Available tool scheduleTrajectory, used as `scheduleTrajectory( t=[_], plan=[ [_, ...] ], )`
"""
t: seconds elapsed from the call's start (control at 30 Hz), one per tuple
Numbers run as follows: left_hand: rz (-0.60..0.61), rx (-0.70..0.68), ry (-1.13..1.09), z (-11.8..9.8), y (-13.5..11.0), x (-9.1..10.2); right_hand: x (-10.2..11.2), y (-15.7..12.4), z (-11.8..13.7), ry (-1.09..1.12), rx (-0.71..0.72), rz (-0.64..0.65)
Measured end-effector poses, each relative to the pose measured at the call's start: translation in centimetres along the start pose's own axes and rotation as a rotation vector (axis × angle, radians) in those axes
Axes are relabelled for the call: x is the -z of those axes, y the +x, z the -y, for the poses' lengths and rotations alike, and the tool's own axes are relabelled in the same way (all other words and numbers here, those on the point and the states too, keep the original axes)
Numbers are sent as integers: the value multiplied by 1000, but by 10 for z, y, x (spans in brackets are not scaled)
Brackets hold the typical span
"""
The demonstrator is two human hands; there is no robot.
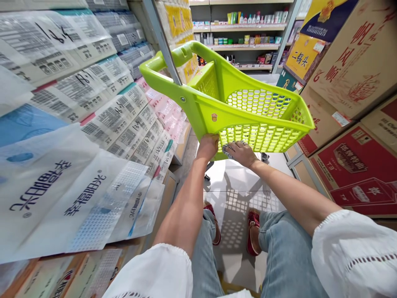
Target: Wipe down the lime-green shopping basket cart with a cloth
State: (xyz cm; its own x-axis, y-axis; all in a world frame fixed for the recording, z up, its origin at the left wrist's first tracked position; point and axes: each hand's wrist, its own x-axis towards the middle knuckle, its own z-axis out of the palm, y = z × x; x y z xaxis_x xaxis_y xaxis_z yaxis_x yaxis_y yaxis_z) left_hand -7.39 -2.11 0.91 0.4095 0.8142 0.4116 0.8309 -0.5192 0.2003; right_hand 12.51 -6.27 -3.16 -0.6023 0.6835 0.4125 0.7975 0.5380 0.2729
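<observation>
Currently | lime plastic cart [214, 108], honeycomb-pierced sides | right hand [243, 154]: gripping striped cloth [228, 150] | left hand [208, 146]: curled against cart, grip unclear

Left hand [208, 146] partly hidden, red box [356, 176] cropped

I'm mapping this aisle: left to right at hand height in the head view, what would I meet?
White plastic packs with dark lettering, left hand, grey-and-white striped cloth, right hand, red printed cardboard box.

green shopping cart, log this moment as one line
green shopping cart: in store aisle | left hand: against its lower side | right hand: holding striped cloth against its lattice side
</observation>
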Motion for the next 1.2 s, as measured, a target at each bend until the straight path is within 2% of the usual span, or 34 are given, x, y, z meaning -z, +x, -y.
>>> scheduleTrajectory(
  t=[0.13,0.27,0.37,0.5,0.63,0.8,1.0,1.1,1.2],
  plan=[
    [-35,40,80,-7,-4,8,21,16,-12,-1,-106,-102],
    [-102,46,143,-33,-5,13,48,29,-24,-11,-259,-253],
    [-93,-10,94,-53,0,4,65,31,-31,-15,-330,-311],
    [-92,66,38,-62,12,-18,75,31,-39,-20,-361,-321],
    [-74,99,19,-55,23,-33,63,29,-46,-24,-360,-267],
    [-63,82,-49,-45,30,-33,27,22,-46,-4,-322,-217],
    [-66,53,-78,-44,29,-32,-7,-10,-29,13,-154,2],
    [-57,62,-87,-45,29,-30,-14,-24,-24,2,-68,85],
    [-49,57,-91,-46,27,-28,-7,-21,-26,2,-71,67]
  ],
)
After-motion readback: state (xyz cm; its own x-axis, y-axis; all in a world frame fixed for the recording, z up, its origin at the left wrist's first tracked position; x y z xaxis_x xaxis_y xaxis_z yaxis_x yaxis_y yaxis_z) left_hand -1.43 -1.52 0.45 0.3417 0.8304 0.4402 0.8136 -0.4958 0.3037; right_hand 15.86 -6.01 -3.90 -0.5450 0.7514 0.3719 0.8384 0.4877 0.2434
